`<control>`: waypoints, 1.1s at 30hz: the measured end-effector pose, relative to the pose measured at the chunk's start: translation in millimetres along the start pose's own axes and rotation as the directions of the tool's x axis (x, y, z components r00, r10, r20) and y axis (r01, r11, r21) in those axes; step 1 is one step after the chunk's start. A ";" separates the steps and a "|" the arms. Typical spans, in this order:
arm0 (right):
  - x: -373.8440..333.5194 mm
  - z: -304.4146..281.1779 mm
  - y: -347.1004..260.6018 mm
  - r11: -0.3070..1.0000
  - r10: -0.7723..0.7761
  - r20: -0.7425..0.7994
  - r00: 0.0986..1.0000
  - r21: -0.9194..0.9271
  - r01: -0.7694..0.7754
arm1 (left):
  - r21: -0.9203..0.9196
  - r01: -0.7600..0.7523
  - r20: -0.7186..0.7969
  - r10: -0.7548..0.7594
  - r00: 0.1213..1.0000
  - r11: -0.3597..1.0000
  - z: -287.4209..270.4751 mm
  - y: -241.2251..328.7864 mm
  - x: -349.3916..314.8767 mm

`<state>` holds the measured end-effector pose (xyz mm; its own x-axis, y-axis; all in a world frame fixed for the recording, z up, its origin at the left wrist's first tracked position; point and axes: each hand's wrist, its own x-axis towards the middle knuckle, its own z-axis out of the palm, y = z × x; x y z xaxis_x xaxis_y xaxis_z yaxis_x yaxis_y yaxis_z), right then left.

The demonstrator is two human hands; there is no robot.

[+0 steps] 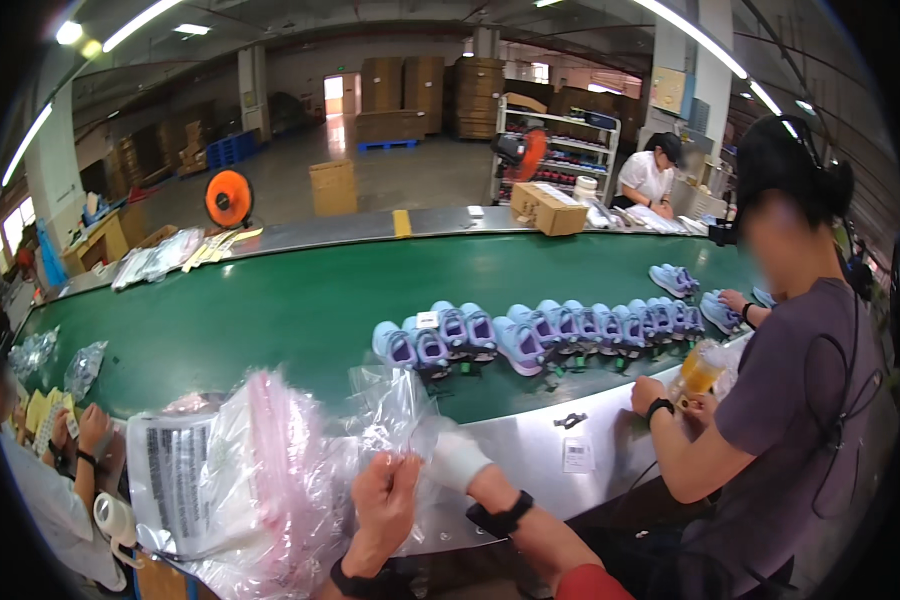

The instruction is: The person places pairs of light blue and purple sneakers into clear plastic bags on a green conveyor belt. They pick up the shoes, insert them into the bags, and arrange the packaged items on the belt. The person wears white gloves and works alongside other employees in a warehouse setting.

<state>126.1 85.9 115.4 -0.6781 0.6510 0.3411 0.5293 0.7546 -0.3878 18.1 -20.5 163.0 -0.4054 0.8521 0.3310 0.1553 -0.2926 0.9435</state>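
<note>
My left hand [385, 495] pinches the edge of a clear plastic bag [388, 395] between thumb and fingers. The bag stands up crumpled above my hands. Close by on the right, my right hand [459, 460], in a white glove, is closed at the same bag's edge; its fingertips are blurred and partly covered by plastic. Left of my hands lies a big heap of clear and pinkish plastic bags [270, 470]. Beyond them, light blue and lilac sneakers [580, 325] stand in a long row on the green belt [260, 310]; a white label [427, 320] lies on one.
A metal ledge [530, 450] carries a barcode label [577, 455] and a small dark piece [570, 421]. At right, a co-worker [790, 370] holds a yellow tape dispenser [703, 367]. Another person's hands [92, 430] are at left. A cardboard box [548, 207] stands across the belt.
</note>
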 end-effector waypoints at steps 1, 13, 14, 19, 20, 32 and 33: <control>2.0 3.5 5.0 0.999 0.037 0.175 0.984 -0.016 -0.035 | 0.129 -0.117 0.001 0.118 0.993 0.985 -5.3 -1.6 -1.7; 21.8 -98.5 -20.5 0.384 0.229 0.000 0.973 0.919 -0.091 | 0.098 -0.009 -0.407 0.049 0.912 0.995 -46.5 12.4 26.0; 33.9 -95.5 0.0 0.452 0.302 -0.126 0.945 0.892 -0.025 | 0.123 -0.021 -0.386 0.067 0.920 0.992 -43.3 11.2 22.6; 109.9 -30.6 63.8 0.988 0.150 -0.133 0.980 -0.003 -0.152 | 0.073 -0.009 -0.243 0.027 0.970 0.997 -42.8 -10.3 -1.5; 122.1 -14.2 72.7 0.974 0.193 -0.009 0.981 -0.120 -0.193 | 0.037 0.021 -0.241 -0.012 0.971 0.999 -40.5 -10.7 -0.7; 135.5 5.5 93.5 0.852 0.477 0.013 0.879 0.237 -0.466 | -0.226 0.276 -0.224 -0.326 0.919 0.934 -44.9 8.7 7.1; 115.6 -19.5 91.7 0.709 0.514 0.080 0.854 0.521 -0.475 | -0.222 0.273 -0.220 -0.321 0.921 0.936 -43.7 6.4 7.9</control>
<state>106.2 232.0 135.9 -0.3477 0.9373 0.0237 0.4317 0.1826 -0.8833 -23.5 -34.6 172.3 -0.6211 0.7837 0.0056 -0.1652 -0.1378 0.9766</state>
